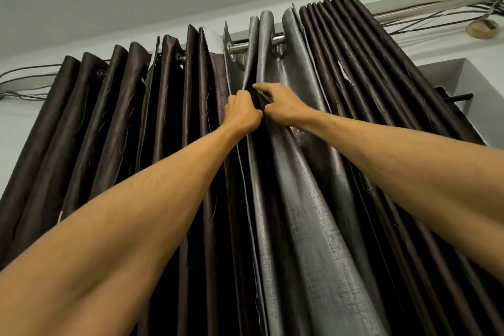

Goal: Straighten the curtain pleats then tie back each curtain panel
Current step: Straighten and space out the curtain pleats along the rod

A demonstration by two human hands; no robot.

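well, arms: the left forearm (136, 213) comes in from 8 o'clock and the right forearm (409, 158) from 4 o'clock; they meet just above the middle of the view.
left hand (241, 113): fingers clenched round the near edge of the grey pleat, knuckles toward the camera. it looks like an anchor that keeps the cloth from sliding.
right hand (281, 108): just beside the left hand, at its 3 o'clock. thumb and fingers pinch a dark fold of the same cloth, and the forefinger stretches toward 11 o'clock along the crease, probably to set its line.
grey pleat (305, 226): hangs mid-window between the two dark panels. its long axis runs from the rod at 12 o'clock down toward 5 o'clock; it is narrow above the hands and flares wide below them.
left dark panel (109, 123): broad folds, unevenly spaced, fall from 11 toward 7 o'clock.
right dark panel (362, 71): tight, narrow pleats run from 1 toward 5 o'clock.
rod (240, 49): metal, lies crosswise and rises toward 2 o'clock; the cloth hangs from it on eyelets.
step: straightening pleats, an early stage by my reckoning. no tie-back is in view and neither panel is gathered.
far wall: cables (24, 82) at 9 o'clock, a roll of tape (482, 27) at 2 o'clock.
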